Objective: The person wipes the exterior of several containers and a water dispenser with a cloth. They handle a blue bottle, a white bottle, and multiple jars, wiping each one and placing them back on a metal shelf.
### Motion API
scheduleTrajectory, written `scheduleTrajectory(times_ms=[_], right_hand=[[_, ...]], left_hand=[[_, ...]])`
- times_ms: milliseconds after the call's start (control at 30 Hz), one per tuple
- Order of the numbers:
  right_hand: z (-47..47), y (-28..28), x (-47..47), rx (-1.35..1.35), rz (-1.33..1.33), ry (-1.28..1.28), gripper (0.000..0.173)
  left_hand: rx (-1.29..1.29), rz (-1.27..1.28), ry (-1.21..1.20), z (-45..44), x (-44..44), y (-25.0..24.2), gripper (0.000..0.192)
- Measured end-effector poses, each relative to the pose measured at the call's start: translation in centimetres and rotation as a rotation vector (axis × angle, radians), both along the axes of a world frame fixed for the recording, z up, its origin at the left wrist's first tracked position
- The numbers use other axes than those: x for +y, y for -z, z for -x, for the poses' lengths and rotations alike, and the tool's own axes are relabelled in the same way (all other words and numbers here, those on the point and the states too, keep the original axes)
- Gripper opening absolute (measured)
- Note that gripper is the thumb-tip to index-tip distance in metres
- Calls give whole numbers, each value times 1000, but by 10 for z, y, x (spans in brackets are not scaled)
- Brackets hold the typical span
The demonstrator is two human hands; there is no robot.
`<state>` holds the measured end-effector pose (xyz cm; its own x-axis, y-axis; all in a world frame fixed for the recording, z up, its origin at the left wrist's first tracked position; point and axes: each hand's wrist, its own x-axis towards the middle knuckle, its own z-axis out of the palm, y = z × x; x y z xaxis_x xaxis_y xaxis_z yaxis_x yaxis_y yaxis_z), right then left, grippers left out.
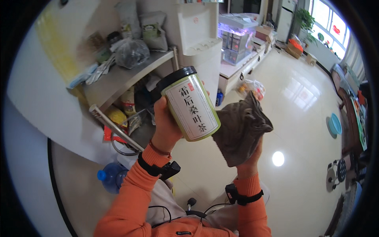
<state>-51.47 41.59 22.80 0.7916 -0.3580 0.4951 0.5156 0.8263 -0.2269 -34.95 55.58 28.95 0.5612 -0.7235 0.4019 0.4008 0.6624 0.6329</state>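
Observation:
My left hand (166, 124) grips a green jar (192, 106) with a black lid and a white label bearing writing. The jar is tilted, its lid towards the upper left. In my right hand (251, 160) is a bunched dark grey-brown cloth (239, 127), which hides most of the fingers. The cloth is just right of the jar; whether the two touch I cannot tell. Both are held up above the tiled floor, in front of my body.
A metal shelf (118, 77) at the left bears a knotted plastic bag (132, 52), pouches and gloves. Below it stands a blue water bottle (111, 177). Farther off are a lit fish tank (237, 41) on a white cabinet, a bag of fruit (251, 89) and a turquoise basin (335, 123).

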Motion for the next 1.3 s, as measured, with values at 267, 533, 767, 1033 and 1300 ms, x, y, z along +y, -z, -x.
scheduleTrajectory(times_ms=[267, 533, 767, 1033, 1300], right_hand=[[-25, 10, 6, 515, -35, 24, 66], [-33, 17, 0, 711, 173, 41, 55], [-41, 15, 9, 706, 334, 529, 32], [-25, 17, -1, 538, 587, 520, 52], [-16, 19, -11, 482, 257, 346, 44]], left_hand=[[-477, -162, -421, 16, -27, 42, 99], [-1028, -394, -782, 14, -18, 51, 117], [-813, -389, -792, -1, -21, 57, 99], [-556, -527, -449, -6, -10, 114, 99], [-585, -293, -399, -11, -26, 100, 87]])
